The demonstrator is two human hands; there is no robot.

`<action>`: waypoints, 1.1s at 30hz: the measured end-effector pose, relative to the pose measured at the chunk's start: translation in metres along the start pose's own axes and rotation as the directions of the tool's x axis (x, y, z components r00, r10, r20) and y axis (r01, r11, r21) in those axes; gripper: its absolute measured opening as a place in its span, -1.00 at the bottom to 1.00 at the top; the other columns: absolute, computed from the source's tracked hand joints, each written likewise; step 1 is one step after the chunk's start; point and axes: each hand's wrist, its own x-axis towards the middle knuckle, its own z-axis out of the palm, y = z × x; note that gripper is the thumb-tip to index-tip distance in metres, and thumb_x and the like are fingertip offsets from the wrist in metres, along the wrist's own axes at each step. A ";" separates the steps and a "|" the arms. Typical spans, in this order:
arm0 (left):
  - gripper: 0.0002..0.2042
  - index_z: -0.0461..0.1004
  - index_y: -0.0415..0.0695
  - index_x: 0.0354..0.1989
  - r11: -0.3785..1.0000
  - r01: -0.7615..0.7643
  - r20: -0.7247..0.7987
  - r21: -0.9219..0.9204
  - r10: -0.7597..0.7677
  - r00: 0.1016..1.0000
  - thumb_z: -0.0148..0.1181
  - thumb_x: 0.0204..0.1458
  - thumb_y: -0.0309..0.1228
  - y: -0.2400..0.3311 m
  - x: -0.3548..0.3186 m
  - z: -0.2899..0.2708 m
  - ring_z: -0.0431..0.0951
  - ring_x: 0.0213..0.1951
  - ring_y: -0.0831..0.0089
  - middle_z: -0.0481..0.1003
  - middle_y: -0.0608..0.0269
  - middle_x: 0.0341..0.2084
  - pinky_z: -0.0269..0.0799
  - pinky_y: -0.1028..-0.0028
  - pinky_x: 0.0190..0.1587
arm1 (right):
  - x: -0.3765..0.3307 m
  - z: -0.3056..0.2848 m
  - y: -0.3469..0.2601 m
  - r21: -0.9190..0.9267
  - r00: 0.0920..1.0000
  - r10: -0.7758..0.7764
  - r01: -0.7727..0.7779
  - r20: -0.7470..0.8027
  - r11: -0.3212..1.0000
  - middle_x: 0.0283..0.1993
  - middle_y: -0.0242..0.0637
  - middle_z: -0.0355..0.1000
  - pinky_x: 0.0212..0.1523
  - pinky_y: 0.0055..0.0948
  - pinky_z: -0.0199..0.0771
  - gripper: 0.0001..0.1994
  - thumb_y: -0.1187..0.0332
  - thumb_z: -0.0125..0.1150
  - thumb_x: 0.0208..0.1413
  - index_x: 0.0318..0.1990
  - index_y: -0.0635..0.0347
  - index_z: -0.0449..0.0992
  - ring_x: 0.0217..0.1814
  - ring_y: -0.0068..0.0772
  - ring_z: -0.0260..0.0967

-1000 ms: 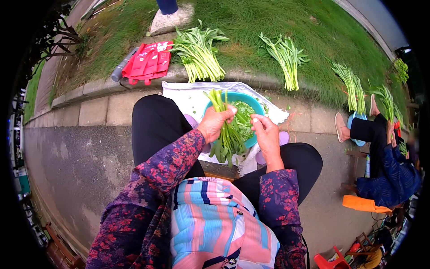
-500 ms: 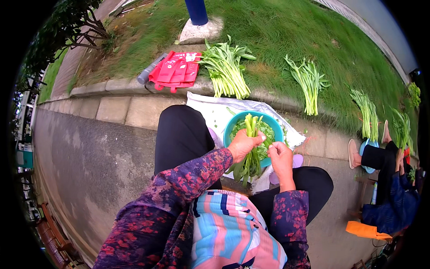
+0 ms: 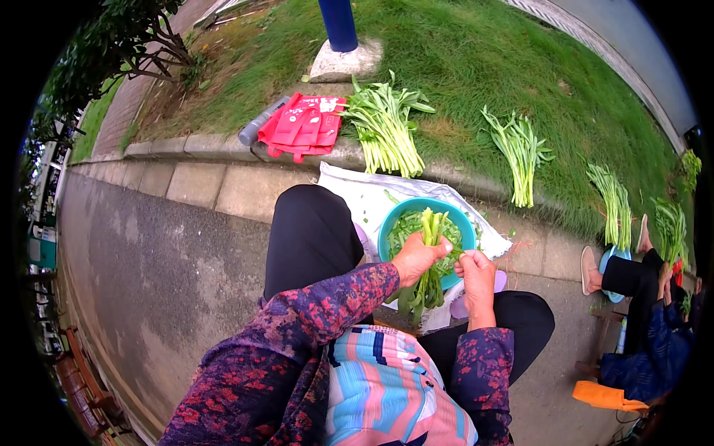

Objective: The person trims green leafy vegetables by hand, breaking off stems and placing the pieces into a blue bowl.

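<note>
My left hand (image 3: 418,260) is wrapped round a bunch of leafy green stalks (image 3: 434,224), pale cut ends up and leaves (image 3: 425,291) hanging toward my lap. Close beside it, my right hand (image 3: 478,281) has thumb and fingers pinched together; whatever lies between them is too small to make out. Both hands are over the near side of a teal basin (image 3: 470,229), which holds torn green pieces (image 3: 406,225). Under the basin spreads a white sheet (image 3: 343,186) with a few green scraps on it.
Past the kerb lie a large bundle of greens (image 3: 388,137), another bundle (image 3: 518,160), a red bag (image 3: 303,130) and a grey cylinder (image 3: 262,123). A blue post (image 3: 338,26) stands on the grass. At the right sits another person (image 3: 643,342) beside a blue basin (image 3: 614,267) and more greens.
My right hand has drawn slightly back from the bunch, and the green piece visible between my hands no longer shows there. The whole view has shifted a little.
</note>
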 end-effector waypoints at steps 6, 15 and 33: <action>-0.90 0.45 -0.19 -0.36 1.000 0.015 -0.003 -0.018 -0.015 1.000 0.24 -0.01 -0.48 0.000 -0.002 0.005 0.34 -0.48 0.59 0.40 0.38 -0.53 0.28 0.56 -0.39 | 0.001 0.000 0.000 0.117 0.998 0.049 -0.046 -0.028 0.992 -0.53 -0.41 0.39 -0.45 -0.62 0.31 -0.90 0.42 0.10 0.05 -0.40 0.25 0.49 -0.53 -0.64 0.28; -0.89 0.43 -0.17 -0.36 0.998 -0.009 0.040 -0.058 0.012 0.999 0.24 0.00 -0.47 -0.004 0.002 0.007 0.33 -0.47 0.58 0.39 0.38 -0.52 0.28 0.55 -0.36 | 0.001 -0.001 0.000 0.242 0.994 0.098 -0.082 -0.055 0.967 -0.54 -0.40 0.39 -0.50 -0.64 0.31 -0.90 0.43 0.10 0.06 -0.38 0.26 0.49 -0.57 -0.64 0.26; -0.88 0.42 -0.18 -0.37 0.974 -0.021 -0.106 -0.224 -0.002 0.994 0.25 -0.04 -0.51 0.005 0.006 -0.013 0.30 -0.52 0.56 0.37 0.38 -0.57 0.25 0.55 -0.41 | 0.011 -0.005 0.003 0.043 0.975 -0.174 0.181 -0.139 0.982 -0.46 -0.43 0.43 -0.45 -0.67 0.30 -0.89 0.51 0.16 0.06 -0.27 0.37 0.50 -0.48 -0.69 0.30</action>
